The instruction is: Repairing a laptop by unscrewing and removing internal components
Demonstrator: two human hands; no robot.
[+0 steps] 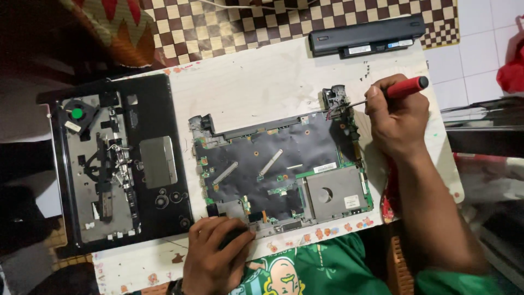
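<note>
Nearest the camera, the left hand (215, 254) presses on the lower left corner of the laptop motherboard (281, 169), fingers (240, 236) together over a dark part. That board lies mid-frame on the tabletop (262, 82), long axis left to right. At upper right, the right hand (396, 117) has its fingers clamped on a red-handled screwdriver (390, 92), whose shaft points left and slightly down, tip at the board's upper right corner by the hinge bracket (334, 98).

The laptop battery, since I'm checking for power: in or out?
Out. The black battery lies alone on the table, apart from the motherboard.
</note>
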